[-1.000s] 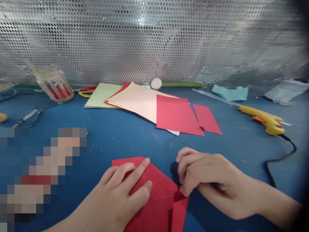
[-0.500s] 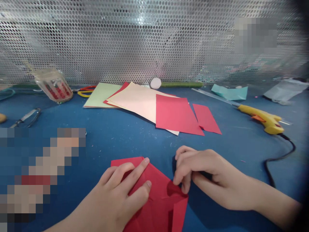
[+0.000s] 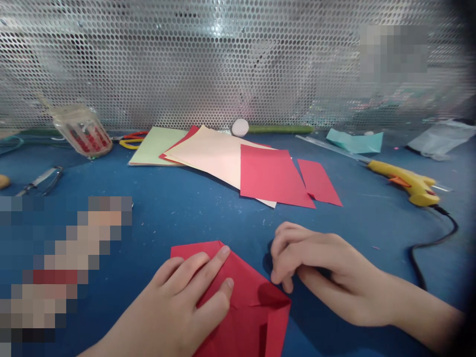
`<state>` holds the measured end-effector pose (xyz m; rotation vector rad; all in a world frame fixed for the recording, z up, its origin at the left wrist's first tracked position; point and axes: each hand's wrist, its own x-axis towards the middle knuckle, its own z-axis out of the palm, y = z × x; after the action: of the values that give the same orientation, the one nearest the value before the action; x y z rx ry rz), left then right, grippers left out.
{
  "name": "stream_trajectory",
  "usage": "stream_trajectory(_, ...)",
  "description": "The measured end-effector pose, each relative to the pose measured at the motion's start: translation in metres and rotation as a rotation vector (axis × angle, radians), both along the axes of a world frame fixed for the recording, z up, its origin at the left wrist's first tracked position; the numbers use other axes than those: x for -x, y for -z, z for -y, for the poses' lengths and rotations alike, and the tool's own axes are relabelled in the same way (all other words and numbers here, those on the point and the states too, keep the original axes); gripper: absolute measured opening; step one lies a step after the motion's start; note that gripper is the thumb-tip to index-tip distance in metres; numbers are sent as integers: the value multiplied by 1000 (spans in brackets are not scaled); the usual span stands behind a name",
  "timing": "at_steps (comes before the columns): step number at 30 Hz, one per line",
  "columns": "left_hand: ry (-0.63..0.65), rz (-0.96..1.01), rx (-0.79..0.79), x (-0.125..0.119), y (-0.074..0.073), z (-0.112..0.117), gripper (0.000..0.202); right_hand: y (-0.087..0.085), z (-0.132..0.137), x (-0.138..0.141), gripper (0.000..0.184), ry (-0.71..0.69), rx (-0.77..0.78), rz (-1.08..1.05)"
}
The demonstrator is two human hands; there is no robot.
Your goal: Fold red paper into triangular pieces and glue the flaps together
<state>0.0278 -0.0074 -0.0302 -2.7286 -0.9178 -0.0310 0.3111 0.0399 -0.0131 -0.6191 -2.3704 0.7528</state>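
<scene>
A folded red paper lies at the front of the blue table, with creases and a folded strip along its lower right side. My left hand rests flat on it, fingers spread, pressing its left and middle part. Beside the paper's right edge is my right hand, its fingers curled inward and the fingertips close to the edge. Nothing shows between those fingers; whether a fingertip still touches the paper I cannot tell.
Behind lie cream sheets, a pale green sheet and cut red pieces. A yellow glue gun with a black cord lies right. Scissors, a clear jar and a perforated metal screen stand further back.
My right hand has moved slightly right, its fingertips drawing off the paper's right corner. My left hand and the red paper stay almost where they were.
</scene>
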Motion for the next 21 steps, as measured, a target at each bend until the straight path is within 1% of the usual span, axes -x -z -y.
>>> stream_trajectory(2,53,-51,6,2,-5,-1,46,1,-1,0,40,-30,-67,-8)
stream_trajectory(5,100,-30,24,4,-7,-2,42,0,-1,0,42,-53,-95,-4)
stream_trajectory(8,43,28,40,5,-3,-3,37,-1,-1,0,42,-72,-85,-5)
stream_trajectory(10,14,52,73,6,-1,-6,45,-2,0,1,40,-88,-54,0)
stream_trajectory(11,30,61,100,7,0,-8,51,-2,0,1,39,-95,-37,2)
stream_trajectory(14,96,85,172,10,-2,-15,59,-4,2,2,36,-87,-21,10)
stream_trajectory(16,88,78,164,12,-6,-16,69,-6,4,3,36,-52,-69,20)
stream_trajectory(18,44,69,126,14,-7,-14,80,-7,8,4,34,-9,-169,47)
stream_trajectory(19,21,75,107,14,-7,-11,82,-6,11,5,31,2,-237,60)
stream_trajectory(21,-35,112,68,15,-6,-7,74,-2,21,9,20,59,-344,68)
